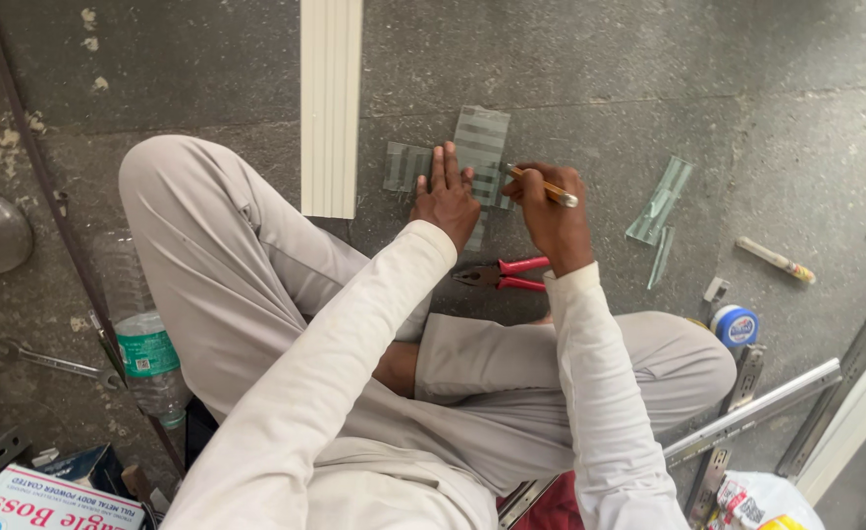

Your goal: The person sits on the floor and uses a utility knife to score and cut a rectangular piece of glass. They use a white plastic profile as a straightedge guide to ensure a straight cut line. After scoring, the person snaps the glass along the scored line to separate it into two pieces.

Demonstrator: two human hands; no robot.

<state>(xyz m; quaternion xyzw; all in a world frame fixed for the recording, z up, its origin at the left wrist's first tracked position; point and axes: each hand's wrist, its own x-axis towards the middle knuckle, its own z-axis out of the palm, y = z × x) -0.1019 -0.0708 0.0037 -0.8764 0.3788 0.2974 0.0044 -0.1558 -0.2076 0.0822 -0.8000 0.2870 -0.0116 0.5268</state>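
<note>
White sleeves and pale trousers of a seated person fill the foreground.

Left hand [446,196]: flat, fingers spread, pressing on a ribbed glass strip [482,147] lying on the floor ahead of the knees; nothing gripped.

Right hand [551,211]: closed around a yellow-handled pencil-shaped tool [543,185], tip at the strip's right edge.

Red-handled pliers [502,275]: on the floor just below both hands.

Containers: plastic water bottle [148,368], green label, lying by the left leg, contents not clear; cardboard box [40,501] at bottom left, closed; small round blue-and-white tub [735,325] by the right knee, lidded.

Surface: dark speckled stone floor [708,88]. White ribbed board [331,103] just left of the strip; glass offcuts [661,211] well right; metal rails [752,412] lower right; spanner [55,363] at left.
</note>
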